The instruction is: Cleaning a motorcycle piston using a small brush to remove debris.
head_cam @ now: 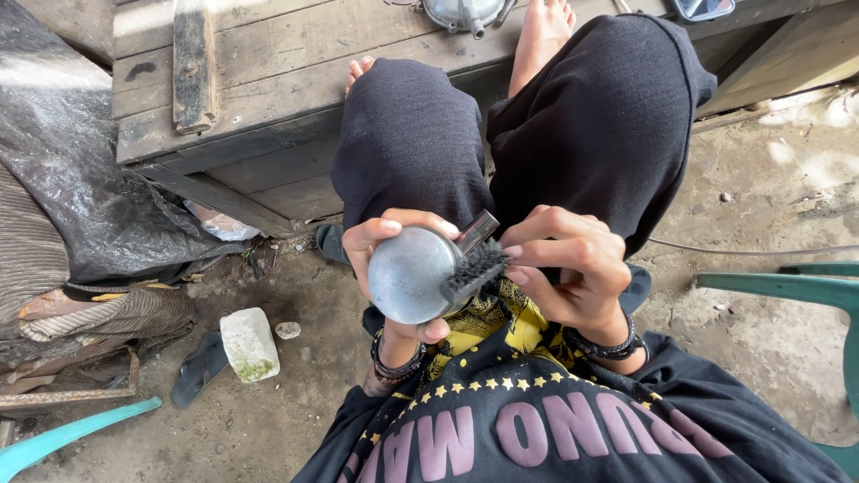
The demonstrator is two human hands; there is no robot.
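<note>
Black printed shirt [537, 429] nearest. Farther, left hand [394, 268] wrapped around round grey metal part [412, 275], held above lap; right hand [573, 268] pinching dark bristle brush [474, 266], bristles touching part's right edge. Wooden platform [268, 80] far.

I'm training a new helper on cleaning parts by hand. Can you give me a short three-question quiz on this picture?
1. True or false: the left hand holds the round metal part.
2. What does the right hand hold against that part? A) a rag B) a black-bristled brush C) a screwdriver
3. Fill in: the person's bare feet rest on a wooden ____.

Key
1. True. The fingers wrap its rim.
2. B. The bristles touch the part's flat face.
3. Platform, made of weathered planks.
</note>
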